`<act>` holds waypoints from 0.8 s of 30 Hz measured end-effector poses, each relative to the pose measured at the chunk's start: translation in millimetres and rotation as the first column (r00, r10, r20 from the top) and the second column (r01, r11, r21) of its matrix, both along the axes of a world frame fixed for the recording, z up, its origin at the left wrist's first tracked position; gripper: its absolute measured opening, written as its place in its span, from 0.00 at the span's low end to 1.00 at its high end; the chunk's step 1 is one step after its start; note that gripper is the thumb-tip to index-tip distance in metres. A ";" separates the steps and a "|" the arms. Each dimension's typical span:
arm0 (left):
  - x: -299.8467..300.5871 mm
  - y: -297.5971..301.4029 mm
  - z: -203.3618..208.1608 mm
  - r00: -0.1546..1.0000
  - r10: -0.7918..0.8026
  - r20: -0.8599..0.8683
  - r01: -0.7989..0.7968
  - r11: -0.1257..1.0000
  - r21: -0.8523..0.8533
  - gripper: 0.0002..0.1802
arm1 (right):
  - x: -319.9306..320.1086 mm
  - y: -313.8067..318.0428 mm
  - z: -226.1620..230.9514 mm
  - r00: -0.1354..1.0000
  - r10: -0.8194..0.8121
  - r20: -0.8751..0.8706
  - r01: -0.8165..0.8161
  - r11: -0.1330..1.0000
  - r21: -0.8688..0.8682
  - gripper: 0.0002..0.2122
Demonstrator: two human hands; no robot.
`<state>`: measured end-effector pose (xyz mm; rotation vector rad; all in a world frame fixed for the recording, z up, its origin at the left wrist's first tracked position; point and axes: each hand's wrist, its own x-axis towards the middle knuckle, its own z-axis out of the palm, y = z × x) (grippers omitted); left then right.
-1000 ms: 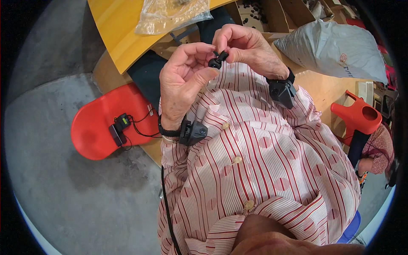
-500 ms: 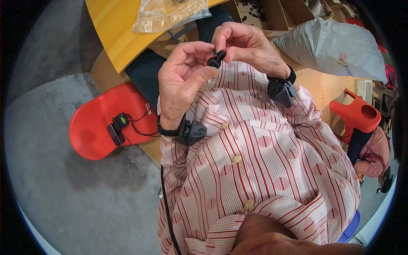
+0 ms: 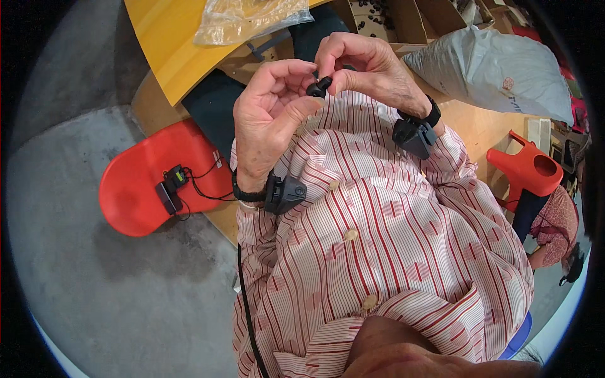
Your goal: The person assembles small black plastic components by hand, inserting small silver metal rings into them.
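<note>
My left hand (image 3: 267, 120) pinches the round end of a small black part (image 3: 316, 91) between thumb and fingers. On its other side, my right hand (image 3: 373, 74) grips the narrower black end with thumb and forefinger. Both hands meet in front of my chest, fingertips almost touching. Whether the black part is one piece or two joined pieces I cannot tell, since fingers cover much of it. Each wrist wears a black strap with a dark device, the left device (image 3: 285, 194) and the right device (image 3: 414, 137).
A yellow tabletop (image 3: 167, 47) bears a clear plastic bag (image 3: 242, 22). Cardboard boxes (image 3: 406, 25) at the back hold small black pieces. A stuffed grey sack (image 3: 491, 72) lies at right. Red stools stand left (image 3: 129, 183) and right (image 3: 513, 167); another person's patterned sleeve (image 3: 558, 220) shows far right.
The black part has tilted slightly between my fingers. My hands keep nearly the same place and grip. At far right the other person's arm has shifted a little.
</note>
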<state>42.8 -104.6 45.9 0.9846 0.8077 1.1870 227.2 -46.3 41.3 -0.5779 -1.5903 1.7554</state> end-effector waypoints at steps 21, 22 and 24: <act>-4.6 0.8 -12.9 0.910 0.074 -0.407 -0.035 0.994 0.102 0.17 | -4.2 5.5 -12.4 0.965 -0.008 0.263 -0.069 0.957 0.283 0.09; -4.5 1.0 -13.3 0.894 0.084 -0.441 -0.035 0.992 0.117 0.18 | -4.0 5.3 -13.3 0.960 0.002 0.280 -0.076 0.964 0.255 0.09; -3.8 0.3 -14.7 0.893 0.084 -0.443 -0.036 0.993 0.115 0.18 | -3.0 4.1 -14.3 0.955 0.011 0.297 -0.082 0.970 0.227 0.09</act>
